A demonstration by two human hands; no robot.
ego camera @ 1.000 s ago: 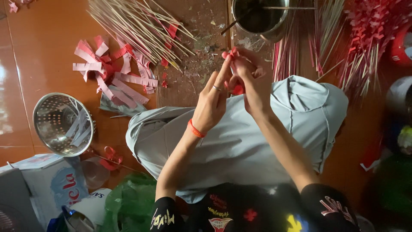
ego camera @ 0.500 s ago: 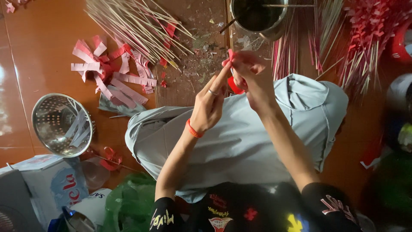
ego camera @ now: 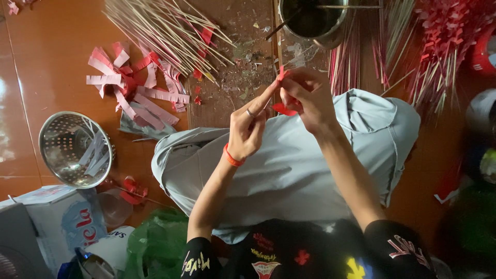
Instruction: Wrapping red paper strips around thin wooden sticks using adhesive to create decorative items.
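Red paper strip: thin, matte, folded and crinkled. It is held above the lap, in front of the knees, pinched between both hands; its upper end pokes up past the fingertips.

Left hand: fingers together, forefinger stretched up along the strip and closed on it. It wears a ring, with an orange band at the wrist.

Right hand: fingers curled and clamped on the same strip from the right.

Lap: pale grey cloth trousers, smooth with soft folds.

Far left: a loose fan of thin, pale bamboo sticks. Beside it lies a heap of pink and red cut paper strips, flat and curling.

Far centre: a round metal pot, dark inside, on a board littered with scraps.

Far right: bundles of sticks with red paper tips, densely packed.

Near left: a perforated steel colander, shiny, holding pale strips. A cardboard box and a green plastic bag crowd the near edge.

Floor: glossy red-brown tile, open at far left.
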